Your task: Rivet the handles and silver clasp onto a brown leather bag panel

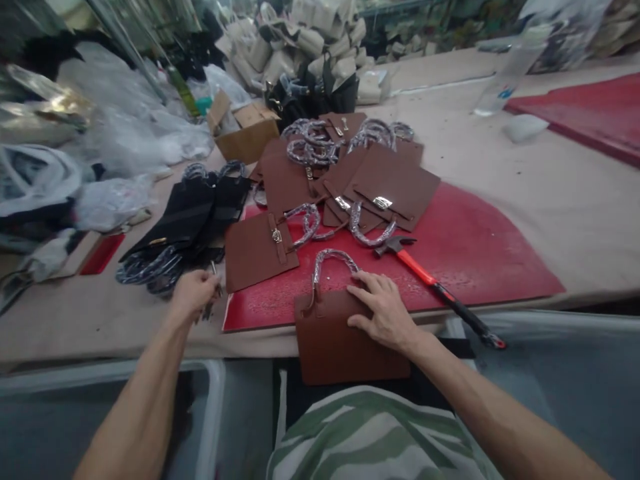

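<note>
"Where's the brown bag (pixel 350 350)?"

"Right in front of me. Its top lies on the red mat (pixel 490 253), its bottom reaches past the table's edge toward my lap, and its plastic-wrapped handle (pixel 332 256) loops away from me."

"And your fingers?"

"My right hand (pixel 383 310) rests on the bag's upper right part, fingers a little spread. My left hand (pixel 194 293) is well off to the side, fingertips pinching a thin shiny piece (pixel 213 268); I can't tell what it is."

"What's close by?"

"A hammer (pixel 420 268) just past my right hand, head on the mat, black grip sticking out beyond the table. Another buckled bag (pixel 253 252) lies between my hands, farther back, with a pile of brown bags (pixel 405 180) behind it. Black bags (pixel 175 210) lie beyond my left hand."

"Farther out?"

"A cardboard box (pixel 247 142), a heap of beige things (pixel 280 65) behind it, and a clear bottle (pixel 505 83) over to the right."
</note>
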Tool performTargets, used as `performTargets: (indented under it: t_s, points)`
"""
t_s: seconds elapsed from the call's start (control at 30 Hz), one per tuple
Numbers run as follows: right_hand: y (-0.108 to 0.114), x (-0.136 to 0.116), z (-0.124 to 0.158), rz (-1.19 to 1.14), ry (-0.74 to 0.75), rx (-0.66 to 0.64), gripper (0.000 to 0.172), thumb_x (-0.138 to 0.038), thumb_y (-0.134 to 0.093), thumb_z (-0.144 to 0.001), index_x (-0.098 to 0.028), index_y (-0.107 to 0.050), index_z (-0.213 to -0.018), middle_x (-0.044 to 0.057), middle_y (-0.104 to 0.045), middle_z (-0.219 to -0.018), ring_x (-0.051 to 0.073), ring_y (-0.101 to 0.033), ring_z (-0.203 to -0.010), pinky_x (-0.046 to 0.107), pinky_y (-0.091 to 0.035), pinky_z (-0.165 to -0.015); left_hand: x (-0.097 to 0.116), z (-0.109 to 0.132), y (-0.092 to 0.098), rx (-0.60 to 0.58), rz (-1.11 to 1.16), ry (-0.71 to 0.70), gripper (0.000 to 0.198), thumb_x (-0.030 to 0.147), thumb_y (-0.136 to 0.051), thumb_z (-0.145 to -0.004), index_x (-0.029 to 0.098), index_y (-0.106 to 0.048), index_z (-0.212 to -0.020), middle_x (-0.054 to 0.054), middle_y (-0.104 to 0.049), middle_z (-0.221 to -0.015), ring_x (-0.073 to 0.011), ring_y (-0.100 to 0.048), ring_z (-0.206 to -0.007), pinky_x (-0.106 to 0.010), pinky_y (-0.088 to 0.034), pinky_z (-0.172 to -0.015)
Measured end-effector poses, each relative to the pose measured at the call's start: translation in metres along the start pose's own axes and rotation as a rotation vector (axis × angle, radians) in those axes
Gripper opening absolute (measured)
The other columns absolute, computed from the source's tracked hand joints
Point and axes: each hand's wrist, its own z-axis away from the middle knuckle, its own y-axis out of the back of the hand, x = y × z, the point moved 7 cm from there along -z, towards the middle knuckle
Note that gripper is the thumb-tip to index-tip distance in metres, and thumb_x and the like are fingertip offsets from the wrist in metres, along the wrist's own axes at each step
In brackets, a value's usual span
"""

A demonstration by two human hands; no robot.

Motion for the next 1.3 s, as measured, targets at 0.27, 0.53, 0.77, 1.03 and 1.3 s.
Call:
performTargets:
  t_s: [0.27,0.53,0.77,1.03,1.3]
  points:
    - [0.001,-0.002,0.000,0.003,0.001,-0.009,0.070,-0.039,-0.090,-0.070,-0.021,-0.062,-0.131,0.011,-0.045,-0.146,0.034,-0.040,-0.130,0.054,-0.032,-0.112,0.095,0.130,-0.116,-0.329,0.799,-0.156,0.047,0.039,-0.083,-0.065,0.014,-0.060,-0.097,-0.002,-0.067,-0.078,-0.0158,-0.068,-0.067,-0.025,-0.060,-0.062]
    - [0.001,-0.001,0.000,-0.013,-0.006,0.012,0.073,-0.044,-0.092,-0.066,-0.022,-0.063,-0.130,0.009,-0.046,-0.145,0.032,-0.041,-0.128,0.053,-0.032,-0.112,0.117,0.175,-0.171,-0.303,0.559,-0.411,0.023,0.038,-0.060,-0.094,0.015,-0.062,-0.094,-0.005,-0.071,-0.088,-0.0141,-0.070,-0.076,-0.022,-0.061,-0.068]
    - [0.000,0.001,0.001,-0.030,-0.008,0.018,0.073,-0.046,-0.092,-0.066,-0.022,-0.063,-0.129,0.009,-0.046,-0.145,0.033,-0.041,-0.128,0.053,-0.031,-0.112,0.111,0.187,-0.178,-0.258,0.592,-0.459,0.018,0.033,-0.057,-0.096,0.016,-0.062,-0.095,-0.005,-0.070,-0.092,-0.0148,-0.071,-0.083,-0.025,-0.064,-0.074]
    - [0.001,0.001,0.003,-0.041,-0.012,0.014,0.071,-0.046,-0.092,-0.067,-0.023,-0.063,-0.129,0.008,-0.046,-0.146,0.033,-0.040,-0.129,0.053,-0.030,-0.113,0.111,0.180,-0.179,-0.273,0.591,-0.460,0.015,0.029,-0.058,-0.095,0.016,-0.065,-0.094,-0.004,-0.069,-0.092,-0.0133,-0.069,-0.085,-0.022,-0.062,-0.076]
    - [0.000,0.003,0.002,-0.047,-0.015,0.026,0.071,-0.046,-0.092,-0.067,-0.023,-0.064,-0.127,0.008,-0.046,-0.146,0.032,-0.040,-0.129,0.054,-0.030,-0.113,0.112,0.182,-0.181,-0.269,0.562,-0.482,0.014,0.029,-0.058,-0.095,0.017,-0.066,-0.094,-0.003,-0.070,-0.091,-0.0135,-0.069,-0.083,-0.023,-0.061,-0.077]
